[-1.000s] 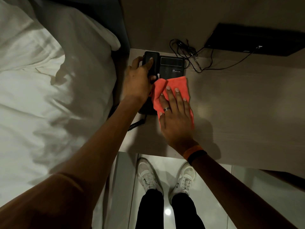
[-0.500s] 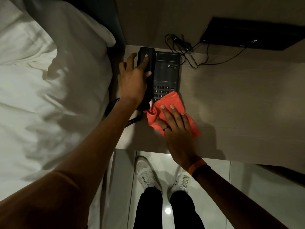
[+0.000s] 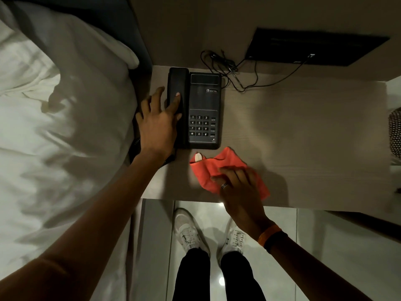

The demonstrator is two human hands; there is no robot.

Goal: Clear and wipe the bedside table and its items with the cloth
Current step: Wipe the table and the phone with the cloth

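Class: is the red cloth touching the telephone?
Apart. The head view shows a strip of bare table between the red cloth and the telephone.

Bedside table (image 3: 303,131): pale wood-grain top, matt, smooth. Telephone (image 3: 204,109): black plastic, dull sheen on the keypad panel, handset matt. Cloth (image 3: 225,168): coral-red soft fabric, crumpled, with a small white tag. Bed linen (image 3: 60,118): white cotton-like cloth, creased. Floor (image 3: 325,257): glossy tile, reflecting light. Cables (image 3: 230,68): thin black plastic-coated.
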